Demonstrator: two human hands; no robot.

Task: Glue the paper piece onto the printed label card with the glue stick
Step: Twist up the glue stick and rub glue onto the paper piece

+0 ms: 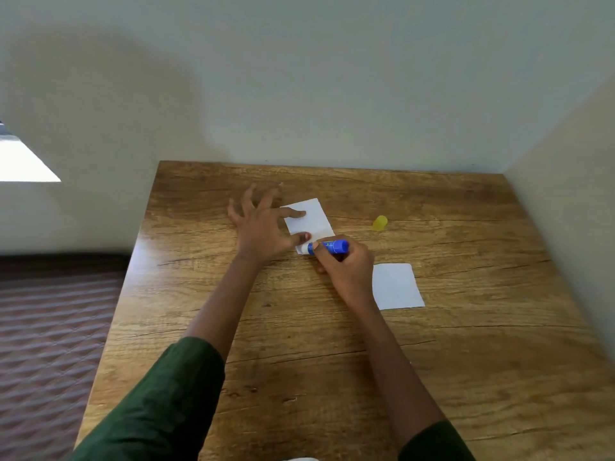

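A white paper rectangle (311, 221) lies on the wooden table (332, 344) near its far middle. My left hand (263, 231) presses it flat, with index finger and thumb on the sheet and the other fingers spread. My right hand (347, 269) grips a blue glue stick (329, 247) lying almost sideways, its white tip touching the near edge of that sheet. A second white sheet (397, 286) lies flat just right of my right hand. No print shows on either sheet, so which is the label card is unclear.
The glue stick's yellow cap (380, 222) lies on the table to the right of the held sheet. Walls close the table at the back and right. A quilted maroon surface (50, 344) lies beyond the table's left edge.
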